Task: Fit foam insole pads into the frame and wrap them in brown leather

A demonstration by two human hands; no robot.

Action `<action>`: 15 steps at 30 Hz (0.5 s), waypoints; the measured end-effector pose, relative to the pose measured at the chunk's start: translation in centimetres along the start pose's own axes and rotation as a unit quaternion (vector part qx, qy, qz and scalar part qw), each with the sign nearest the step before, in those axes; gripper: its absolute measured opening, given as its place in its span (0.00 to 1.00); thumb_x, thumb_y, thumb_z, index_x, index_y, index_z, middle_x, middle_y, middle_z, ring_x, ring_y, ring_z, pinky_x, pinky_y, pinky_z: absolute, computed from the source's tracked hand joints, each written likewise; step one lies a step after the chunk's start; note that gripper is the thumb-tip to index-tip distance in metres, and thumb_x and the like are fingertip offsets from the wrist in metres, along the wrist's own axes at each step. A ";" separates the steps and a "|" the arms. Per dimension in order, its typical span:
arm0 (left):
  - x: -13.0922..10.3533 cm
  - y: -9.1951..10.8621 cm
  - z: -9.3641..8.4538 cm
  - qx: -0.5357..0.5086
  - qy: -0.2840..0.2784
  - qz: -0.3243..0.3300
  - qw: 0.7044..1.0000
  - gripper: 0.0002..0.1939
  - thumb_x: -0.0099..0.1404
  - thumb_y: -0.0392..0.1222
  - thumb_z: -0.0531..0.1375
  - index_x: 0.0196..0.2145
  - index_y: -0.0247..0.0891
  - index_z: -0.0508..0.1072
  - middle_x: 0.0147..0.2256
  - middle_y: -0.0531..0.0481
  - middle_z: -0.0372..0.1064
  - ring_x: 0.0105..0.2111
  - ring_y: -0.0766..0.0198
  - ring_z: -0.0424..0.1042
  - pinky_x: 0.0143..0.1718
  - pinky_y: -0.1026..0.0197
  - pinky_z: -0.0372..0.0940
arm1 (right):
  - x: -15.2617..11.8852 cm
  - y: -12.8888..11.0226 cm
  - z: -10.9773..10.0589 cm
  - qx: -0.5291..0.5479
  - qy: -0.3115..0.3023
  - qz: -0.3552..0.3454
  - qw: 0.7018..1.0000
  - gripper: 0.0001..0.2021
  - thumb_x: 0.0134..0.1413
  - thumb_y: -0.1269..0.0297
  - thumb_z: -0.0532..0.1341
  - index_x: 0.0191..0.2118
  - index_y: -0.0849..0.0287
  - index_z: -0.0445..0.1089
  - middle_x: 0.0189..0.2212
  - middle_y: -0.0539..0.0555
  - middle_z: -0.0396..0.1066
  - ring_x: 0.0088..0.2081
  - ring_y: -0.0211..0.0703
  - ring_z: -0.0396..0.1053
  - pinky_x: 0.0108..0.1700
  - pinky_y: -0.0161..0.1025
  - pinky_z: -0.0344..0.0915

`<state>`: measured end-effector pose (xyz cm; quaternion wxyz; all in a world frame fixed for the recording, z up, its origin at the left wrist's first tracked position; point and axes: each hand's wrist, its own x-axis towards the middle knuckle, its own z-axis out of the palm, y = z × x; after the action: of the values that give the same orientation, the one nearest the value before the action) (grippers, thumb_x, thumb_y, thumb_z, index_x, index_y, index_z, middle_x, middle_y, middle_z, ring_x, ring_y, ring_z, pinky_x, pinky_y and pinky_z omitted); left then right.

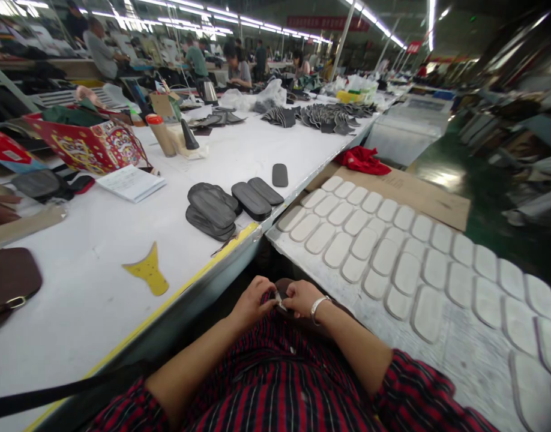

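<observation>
Landmark: long white worktop (104,252). Beside its near edge, left hand (256,298) and right hand (301,298), both narrow, fingers pinching small pale piece (280,300) against dark brown item (307,321).

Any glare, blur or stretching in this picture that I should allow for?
Head view: the tube lights burn out; the green floor throws glare at right; the edges stretch and smear, worst at far right. Also head view: deep shadow below the white tabletop; the small pale piece between left hand and right hand is too soft to identify.
</observation>
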<state>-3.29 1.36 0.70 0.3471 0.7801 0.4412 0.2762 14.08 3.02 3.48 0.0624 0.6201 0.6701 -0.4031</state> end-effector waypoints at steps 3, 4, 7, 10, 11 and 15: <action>0.3 0.3 -0.6 0.086 -0.073 0.099 0.989 0.11 0.62 0.39 0.52 0.42 0.42 0.69 0.38 0.48 0.62 0.39 0.62 0.60 0.41 0.61 0.58 | 0.0 0.4 0.0 0.025 -0.012 -0.010 1.000 0.07 0.46 0.63 0.57 0.28 0.61 0.68 0.15 0.50 0.69 0.21 0.37 0.69 0.22 0.28 0.58; 0.6 0.4 -0.7 0.115 -0.096 0.121 0.981 0.12 0.63 0.39 0.51 0.41 0.43 0.70 0.37 0.48 0.63 0.39 0.61 0.60 0.41 0.60 0.57 | 0.0 0.5 0.0 0.036 -0.019 -0.013 0.999 0.07 0.46 0.63 0.57 0.28 0.61 0.68 0.15 0.50 0.68 0.20 0.37 0.69 0.21 0.28 0.59; 1.6 0.7 -1.4 0.180 -0.149 0.159 0.959 0.13 0.64 0.39 0.49 0.42 0.42 0.70 0.38 0.47 0.64 0.39 0.61 0.59 0.41 0.60 0.56 | 0.1 0.8 0.0 0.071 -0.040 -0.020 0.996 0.06 0.46 0.66 0.56 0.29 0.61 0.67 0.16 0.49 0.69 0.20 0.37 0.70 0.20 0.27 0.59; 2.7 0.8 -2.2 0.209 -0.189 0.195 0.939 0.12 0.64 0.40 0.49 0.41 0.42 0.70 0.40 0.46 0.64 0.39 0.60 0.59 0.42 0.59 0.55 | 0.3 1.2 0.3 0.099 -0.045 -0.020 0.994 0.05 0.45 0.69 0.54 0.30 0.61 0.66 0.16 0.49 0.69 0.21 0.37 0.70 0.19 0.27 0.60; 2.9 0.8 -2.4 0.214 -0.200 0.206 0.934 0.12 0.64 0.39 0.49 0.40 0.42 0.71 0.39 0.46 0.64 0.39 0.60 0.59 0.42 0.59 0.55 | 0.3 1.3 0.4 0.106 -0.044 -0.018 0.993 0.05 0.45 0.70 0.54 0.30 0.61 0.66 0.16 0.48 0.69 0.21 0.37 0.70 0.19 0.27 0.60; 3.2 1.0 -2.5 0.200 -0.207 0.189 0.939 0.10 0.64 0.40 0.50 0.34 0.39 0.71 0.35 0.47 0.64 0.36 0.62 0.61 0.39 0.61 0.56 | 0.5 1.6 0.8 0.118 -0.026 -0.016 0.993 0.04 0.44 0.70 0.54 0.28 0.60 0.65 0.15 0.48 0.68 0.20 0.37 0.70 0.20 0.27 0.60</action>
<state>-3.17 4.54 3.36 0.2086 0.9425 0.2500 0.0754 15.05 2.75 1.95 -0.0007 0.6019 0.6256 -0.4963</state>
